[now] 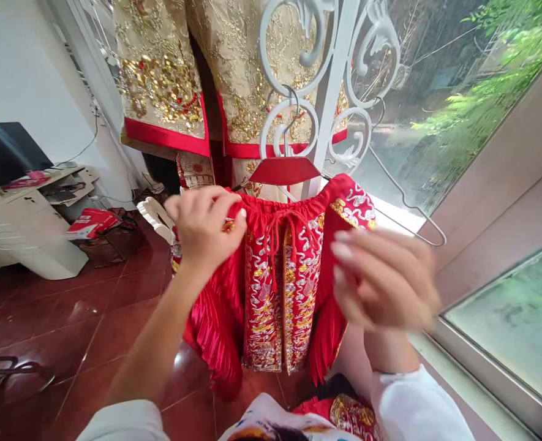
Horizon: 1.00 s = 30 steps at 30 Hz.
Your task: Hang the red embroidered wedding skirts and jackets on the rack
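A red skirt (305, 263) with gold and silver embroidery, pleated side panels and a tied drawstring hangs in front of me. Its gathered waist is on a hanger (285, 171) with a red crosspiece, hooked onto white scrollwork. My left hand (206, 226) is at the left end of the waist, fingers bent and thumb apart; whether it touches the cloth I cannot tell. To the right of the skirt, my right hand (385, 282) is raised, blurred by motion, with loosely bent fingers apart from the thumb. Nothing shows in either hand.
Gold-beaded cream garments (165, 86) with red hems hang behind the white scrolled metal rack (332, 79). An empty wire hanger (406, 196) hangs at the right, by the window. To the left are a desk (27, 226), a red box (91, 223) and a brown bag (114, 242).
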Tool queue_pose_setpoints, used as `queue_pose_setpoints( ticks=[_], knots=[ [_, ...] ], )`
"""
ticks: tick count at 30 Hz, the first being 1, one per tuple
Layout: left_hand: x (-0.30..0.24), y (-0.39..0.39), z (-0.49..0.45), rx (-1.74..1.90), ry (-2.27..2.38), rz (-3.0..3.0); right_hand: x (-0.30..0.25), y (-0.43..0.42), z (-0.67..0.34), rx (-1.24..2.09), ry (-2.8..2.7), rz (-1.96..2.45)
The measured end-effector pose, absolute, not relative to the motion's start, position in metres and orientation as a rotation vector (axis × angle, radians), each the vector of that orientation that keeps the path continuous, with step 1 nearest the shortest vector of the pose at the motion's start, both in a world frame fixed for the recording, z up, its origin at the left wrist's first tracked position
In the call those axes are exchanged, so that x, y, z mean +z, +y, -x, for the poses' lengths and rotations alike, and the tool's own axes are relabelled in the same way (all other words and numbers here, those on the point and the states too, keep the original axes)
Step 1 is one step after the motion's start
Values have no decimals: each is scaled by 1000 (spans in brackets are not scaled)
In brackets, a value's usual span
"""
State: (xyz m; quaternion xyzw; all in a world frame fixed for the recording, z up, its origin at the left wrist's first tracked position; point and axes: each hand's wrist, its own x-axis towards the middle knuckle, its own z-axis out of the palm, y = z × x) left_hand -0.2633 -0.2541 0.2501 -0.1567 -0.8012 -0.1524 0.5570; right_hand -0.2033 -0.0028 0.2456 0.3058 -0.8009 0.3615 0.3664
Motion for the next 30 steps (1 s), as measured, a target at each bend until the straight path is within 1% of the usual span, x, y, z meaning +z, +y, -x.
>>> queue_pose_setpoints(
  ticks=[3, 6, 8, 13, 16, 19, 21, 24, 27, 30],
  knots=[
    [231, -214, 247, -305, -2156, 193, 254, -23, 256, 596, -1999, -737],
    [216, -190, 247, -299, -2278, 74, 246, -36, 290, 484, -2165, -645],
    [213, -187, 251, -280, -2293, 22, 238, -37, 296, 556, -2227, -575],
    [220, -199, 244, -244, -2335, 75, 230, -21, 283, 976, -2207, -591],
    [226, -209, 231, -301, -2381, 187, 232, -4, 272, 1139, -2337, -583],
    [232, -219, 226, -571, -2423, 331, 236, 10, 267, 1367, -2364, -633],
    [235, -224, 229, -865, -2351, 436, 239, 11, 269, 1612, -2163, -736],
    [242, -219, 240, -1272, -2059, 547, 241, -1, 280, 1901, -1782, -843],
    [249, -203, 255, -1595, -1797, 625, 243, -24, 293, 2023, -1691, -844],
    [253, -190, 267, -1855, -1640, 715, 248, -41, 299, 2082, -1680, -770]
  ],
)
